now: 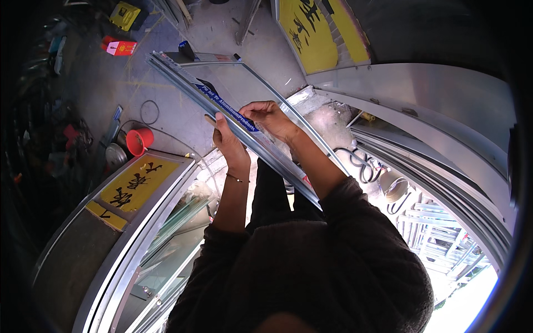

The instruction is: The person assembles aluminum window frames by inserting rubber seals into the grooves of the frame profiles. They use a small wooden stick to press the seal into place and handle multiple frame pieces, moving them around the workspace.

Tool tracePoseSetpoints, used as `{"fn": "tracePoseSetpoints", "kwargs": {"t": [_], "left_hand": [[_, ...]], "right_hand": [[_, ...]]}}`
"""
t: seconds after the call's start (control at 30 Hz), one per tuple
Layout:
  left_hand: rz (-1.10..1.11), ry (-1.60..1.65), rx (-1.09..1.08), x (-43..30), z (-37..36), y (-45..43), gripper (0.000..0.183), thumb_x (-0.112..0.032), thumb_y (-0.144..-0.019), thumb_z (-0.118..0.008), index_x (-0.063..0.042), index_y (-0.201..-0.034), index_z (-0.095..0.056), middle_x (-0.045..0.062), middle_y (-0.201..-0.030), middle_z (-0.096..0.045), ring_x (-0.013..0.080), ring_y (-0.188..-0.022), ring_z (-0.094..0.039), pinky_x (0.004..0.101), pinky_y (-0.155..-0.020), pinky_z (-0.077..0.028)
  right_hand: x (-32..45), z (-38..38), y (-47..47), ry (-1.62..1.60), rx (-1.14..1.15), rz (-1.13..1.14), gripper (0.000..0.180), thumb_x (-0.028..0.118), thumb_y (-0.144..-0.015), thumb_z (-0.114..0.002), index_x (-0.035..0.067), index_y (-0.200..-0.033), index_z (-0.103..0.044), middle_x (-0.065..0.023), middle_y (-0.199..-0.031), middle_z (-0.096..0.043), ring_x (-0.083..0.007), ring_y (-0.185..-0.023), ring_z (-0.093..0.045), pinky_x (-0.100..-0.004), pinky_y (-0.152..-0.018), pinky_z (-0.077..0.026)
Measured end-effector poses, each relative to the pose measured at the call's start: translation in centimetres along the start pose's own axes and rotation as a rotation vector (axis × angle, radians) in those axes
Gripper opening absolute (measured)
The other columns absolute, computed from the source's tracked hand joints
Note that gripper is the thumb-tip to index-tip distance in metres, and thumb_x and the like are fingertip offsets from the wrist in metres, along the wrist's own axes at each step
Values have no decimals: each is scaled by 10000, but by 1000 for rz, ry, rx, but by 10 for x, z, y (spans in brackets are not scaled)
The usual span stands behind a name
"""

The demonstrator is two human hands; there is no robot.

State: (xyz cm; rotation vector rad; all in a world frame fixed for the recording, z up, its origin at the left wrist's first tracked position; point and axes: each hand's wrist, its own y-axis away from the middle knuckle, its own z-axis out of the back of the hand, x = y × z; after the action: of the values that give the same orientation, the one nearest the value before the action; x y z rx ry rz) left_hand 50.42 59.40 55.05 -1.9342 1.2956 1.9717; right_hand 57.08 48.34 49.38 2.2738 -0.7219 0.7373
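An aluminium-framed panel [250, 79], apparently glazed, slants across the space before me. Along its near frame bar [186, 86] runs a blue-and-white protective film [222, 104] bearing printed writing. My left hand [231, 143] grips this bar from the outer side, thumb up against its edge. Beside that thumb sticks out a thin tan strip [210, 121]; what it belongs to is hidden. On the inner side, my right hand [272, 120] has thumb and forefinger pinched together at the film, which seems to lift slightly below the fingers.
A red bucket [139, 141] stands on the floor at left, near a loose cable [150, 112]. Sliding-door panels with yellow signs [139, 181] flank me. Glass sheets [179, 220] lean at lower left. A black hose [366, 166] and metal lengths [437, 233] lie at right.
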Motion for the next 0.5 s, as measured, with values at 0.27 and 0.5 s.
{"fn": "tracePoseSetpoints", "kwargs": {"t": [0.27,0.5], "left_hand": [[54,-1,46,-7,1,3,462,-509,-1016,-603,-49,-993,-633,10,-850,-650,90,-727,-603,239,-660,-486],[-1,72,28,2,-3,1,467,-523,-1022,-582,-57,-1030,-620,10,-884,-627,104,-799,-612,261,-734,-500]], "right_hand": [[8,11,7,-5,11,-156,172,49,-925,-739,-5,-1085,-772,-70,-981,-764,-129,-882,-675,-276,-837,-548],[-13,-10,14,38,-105,80,109,17,-969,-680,14,-1059,-740,-48,-993,-754,-105,-907,-686,-252,-849,-560]]}}
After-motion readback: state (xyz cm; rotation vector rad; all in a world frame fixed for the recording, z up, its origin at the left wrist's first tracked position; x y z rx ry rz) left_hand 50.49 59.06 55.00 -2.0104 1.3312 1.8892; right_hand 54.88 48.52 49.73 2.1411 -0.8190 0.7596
